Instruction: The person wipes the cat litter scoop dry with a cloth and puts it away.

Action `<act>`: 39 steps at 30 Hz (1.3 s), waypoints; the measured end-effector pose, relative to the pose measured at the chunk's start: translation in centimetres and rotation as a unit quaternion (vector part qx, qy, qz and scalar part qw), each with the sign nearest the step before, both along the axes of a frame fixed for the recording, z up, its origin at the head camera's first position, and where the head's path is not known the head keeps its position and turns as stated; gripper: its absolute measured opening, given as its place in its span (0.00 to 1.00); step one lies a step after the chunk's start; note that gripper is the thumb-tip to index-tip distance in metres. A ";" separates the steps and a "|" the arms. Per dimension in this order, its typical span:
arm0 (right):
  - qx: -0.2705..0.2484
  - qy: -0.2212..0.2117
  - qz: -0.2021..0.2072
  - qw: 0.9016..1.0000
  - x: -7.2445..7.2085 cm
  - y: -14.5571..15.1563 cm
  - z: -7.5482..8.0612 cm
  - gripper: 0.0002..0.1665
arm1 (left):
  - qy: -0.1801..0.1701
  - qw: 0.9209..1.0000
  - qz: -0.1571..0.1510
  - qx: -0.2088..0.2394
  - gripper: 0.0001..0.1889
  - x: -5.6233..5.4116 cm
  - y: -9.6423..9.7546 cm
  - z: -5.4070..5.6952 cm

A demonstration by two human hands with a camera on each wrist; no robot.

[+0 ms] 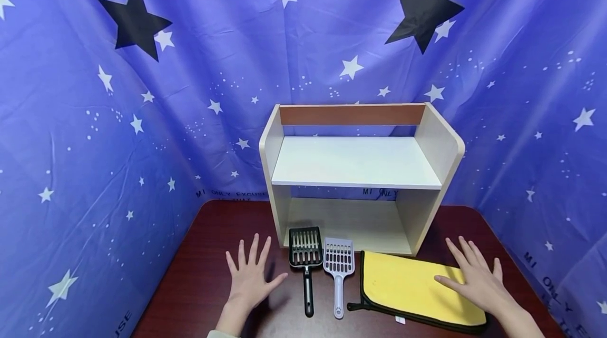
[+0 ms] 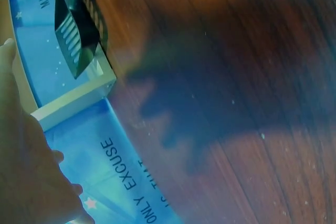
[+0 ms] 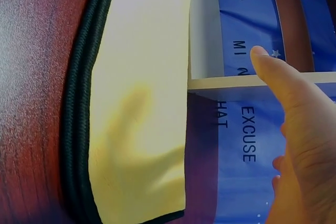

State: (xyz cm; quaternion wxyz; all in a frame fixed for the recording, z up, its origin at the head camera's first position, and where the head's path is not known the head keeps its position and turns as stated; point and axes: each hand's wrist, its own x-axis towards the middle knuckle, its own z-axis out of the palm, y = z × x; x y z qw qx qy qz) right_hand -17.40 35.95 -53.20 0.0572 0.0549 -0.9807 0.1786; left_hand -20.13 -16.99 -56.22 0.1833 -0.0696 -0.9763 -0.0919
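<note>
With fingers spread and nothing held, my left hand [image 1: 250,279] hovers over the table to the left of a black slotted litter scoop [image 1: 307,269]. Beside that scoop lies a pale lilac litter scoop [image 1: 339,275], its handle toward me. A folded yellow cloth [image 1: 417,288] with black edging and a small loop lies to the right of both scoops. My right hand [image 1: 481,280], fingers also spread, is above the cloth's right end. Its shadow falls on the yellow cloth [image 3: 139,103] in the right wrist view, so the hand seems raised off it.
A two-level shelf unit [image 1: 355,161] with a white middle board stands at the back of the dark red-brown table [image 1: 199,275]. The scoop heads lie at its front edge. Blue star-printed curtain [image 1: 227,80] hangs behind and on both sides.
</note>
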 end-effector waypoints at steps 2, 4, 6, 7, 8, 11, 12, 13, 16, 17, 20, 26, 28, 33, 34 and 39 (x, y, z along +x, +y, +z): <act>-0.002 0.001 0.003 1.000 -0.1 -0.2 -0.1 0.62 | -0.004 1.000 -0.002 0.000 0.53 0.1 0.3 -0.2; -0.003 0.003 0.006 1.000 -0.1 -0.3 -0.2 0.62 | -0.010 1.000 -0.003 0.000 0.53 0.2 0.6 -0.3; -0.004 0.006 0.008 1.000 -0.2 -0.4 -0.3 0.62 | -0.016 1.000 -0.003 -0.002 0.54 0.2 0.9 -0.4; -0.005 0.006 0.008 1.000 -0.2 -0.5 -0.3 0.62 | -0.021 1.000 -0.001 -0.003 0.54 0.3 1.0 -0.5; -0.004 0.005 0.008 1.000 -0.3 -0.5 -0.4 0.62 | -0.023 1.000 -0.001 -0.006 0.54 0.3 1.2 -0.5; -0.006 0.002 0.009 1.000 -0.3 -0.7 -0.7 0.62 | -0.031 1.000 -0.002 -0.003 0.54 0.4 1.7 -0.6; -0.007 -0.001 0.009 1.000 -0.3 -0.7 -0.8 0.63 | -0.032 0.999 -0.003 -0.002 0.54 0.4 1.8 -0.6; -0.008 -0.002 0.009 1.000 -0.4 -0.8 -0.9 0.63 | -0.036 0.999 -0.004 -0.002 0.54 0.5 2.0 -0.6; -0.009 -0.002 0.011 1.000 -0.5 -0.9 -1.0 0.63 | -0.039 0.999 -0.005 -0.002 0.54 0.7 2.3 -0.8; -0.009 -0.001 0.011 1.000 -0.6 -1.0 -1.0 0.63 | -0.039 0.999 -0.006 -0.001 0.54 0.7 2.4 -0.8; -0.007 -0.003 0.011 1.000 -0.8 -1.1 -1.1 0.63 | -0.034 0.999 -0.008 -0.001 0.54 0.9 2.6 -1.1; -0.009 -0.003 0.011 1.000 -0.8 -1.3 -1.6 0.63 | -0.034 0.999 -0.012 -0.010 0.55 1.1 3.2 -1.5; -0.008 -0.003 0.011 1.000 -0.9 -1.4 -1.8 0.63 | -0.033 0.999 -0.016 -0.006 0.55 1.3 3.4 -1.6; -0.003 -0.004 0.013 1.000 -1.3 -1.7 -2.4 0.62 | -0.012 1.000 -0.021 -0.012 0.55 1.5 3.7 -2.2; -0.002 -0.003 0.014 1.000 -1.4 -1.7 -2.5 0.62 | -0.008 1.000 -0.023 -0.012 0.55 1.6 3.7 -2.3; 0.009 0.007 0.018 1.000 -1.7 -2.2 -2.9 0.60 | 0.003 0.999 -0.029 -0.018 0.55 2.0 4.1 -2.5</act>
